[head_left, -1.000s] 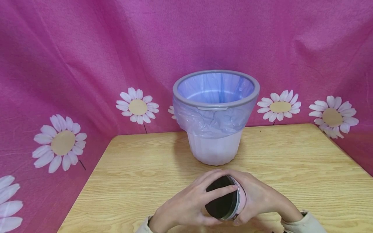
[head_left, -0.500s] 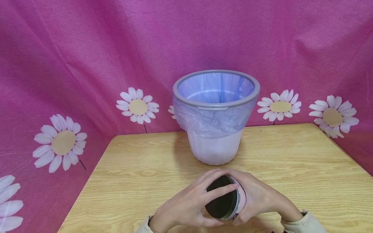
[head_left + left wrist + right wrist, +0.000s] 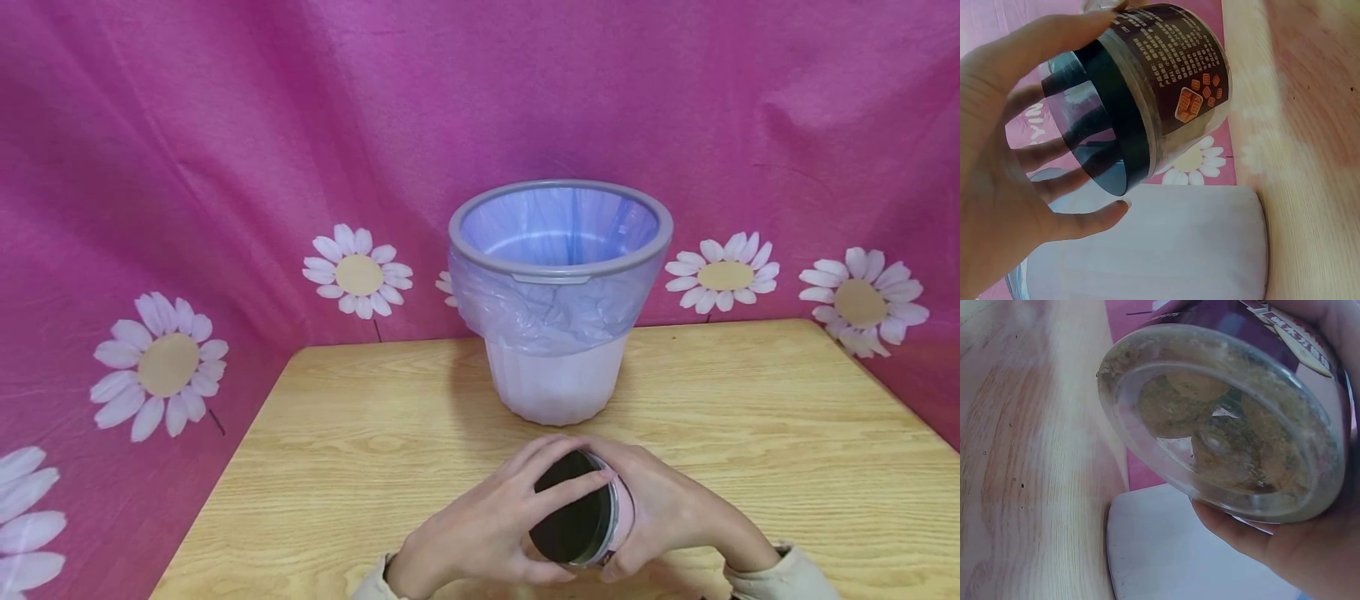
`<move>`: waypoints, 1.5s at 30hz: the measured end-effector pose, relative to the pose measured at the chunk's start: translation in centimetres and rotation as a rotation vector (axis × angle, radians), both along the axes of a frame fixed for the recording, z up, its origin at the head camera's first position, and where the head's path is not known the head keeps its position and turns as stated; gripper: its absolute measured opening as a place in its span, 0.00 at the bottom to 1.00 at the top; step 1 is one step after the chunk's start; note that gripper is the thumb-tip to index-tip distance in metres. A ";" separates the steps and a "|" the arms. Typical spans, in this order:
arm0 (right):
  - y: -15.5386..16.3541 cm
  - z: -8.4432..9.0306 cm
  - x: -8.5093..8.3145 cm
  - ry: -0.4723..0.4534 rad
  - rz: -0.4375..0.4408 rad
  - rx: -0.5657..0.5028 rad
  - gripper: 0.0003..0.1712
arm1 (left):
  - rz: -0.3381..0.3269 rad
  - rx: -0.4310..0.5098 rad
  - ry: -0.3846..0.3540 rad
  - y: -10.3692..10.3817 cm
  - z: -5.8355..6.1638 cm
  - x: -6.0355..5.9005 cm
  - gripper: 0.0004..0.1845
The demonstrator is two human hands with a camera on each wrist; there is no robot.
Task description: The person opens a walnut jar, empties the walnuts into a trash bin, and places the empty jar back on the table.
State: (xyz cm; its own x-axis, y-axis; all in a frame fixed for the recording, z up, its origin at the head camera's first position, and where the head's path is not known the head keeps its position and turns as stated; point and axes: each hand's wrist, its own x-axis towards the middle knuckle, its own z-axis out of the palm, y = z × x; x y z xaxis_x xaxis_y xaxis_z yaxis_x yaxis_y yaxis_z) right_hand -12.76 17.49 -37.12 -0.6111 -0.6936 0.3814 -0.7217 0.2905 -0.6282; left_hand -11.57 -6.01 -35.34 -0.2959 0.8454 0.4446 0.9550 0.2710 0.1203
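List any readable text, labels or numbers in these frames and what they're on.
Clear round plastic jar, brown label: several lines of small pale print, too blurred to read.
Same label in the right wrist view: parts of large white letters, cut off, not readable.
Pink flowered backdrop cloth, seen through the jar: letters "NIA", partial.
Nothing else bears text.

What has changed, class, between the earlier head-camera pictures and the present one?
Nothing visibly changed. The left hand still grips the dark lid and the right hand still holds the jar, tilted above the table. The lined bin stays behind them; only the camera shifted slightly.
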 end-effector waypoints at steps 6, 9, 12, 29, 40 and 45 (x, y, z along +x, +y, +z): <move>0.1 -0.1 0.0 0.002 0.009 -0.001 0.59 | -0.010 -0.028 -0.022 0.0 0.1 0.0 0.52; 0.0 0.0 0.0 -0.031 -0.007 0.006 0.60 | -0.004 -0.027 -0.025 0.0 0.1 0.0 0.52; 0.1 0.1 0.0 -0.032 -0.018 0.011 0.61 | 0.002 -0.020 -0.023 0.0 0.0 -0.1 0.51; 0.1 0.0 0.1 -0.025 -0.038 0.019 0.61 | -0.013 0.006 -0.018 0.2 -0.2 -0.1 0.50; 0.1 0.0 0.1 0.000 -0.041 0.023 0.60 | -0.020 0.006 -0.031 0.1 -0.2 -0.1 0.50; 0.1 0.0 0.1 -0.015 -0.057 0.028 0.62 | -0.011 0.019 -0.046 0.1 -0.2 -0.1 0.50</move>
State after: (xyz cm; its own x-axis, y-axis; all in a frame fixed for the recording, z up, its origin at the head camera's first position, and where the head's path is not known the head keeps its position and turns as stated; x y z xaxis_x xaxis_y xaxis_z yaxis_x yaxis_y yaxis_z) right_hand -12.63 17.59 -37.09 -0.6552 -0.6680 0.3528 -0.6944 0.3486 -0.6295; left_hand -11.69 -5.88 -35.56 -0.3072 0.8402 0.4469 0.9513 0.2579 0.1690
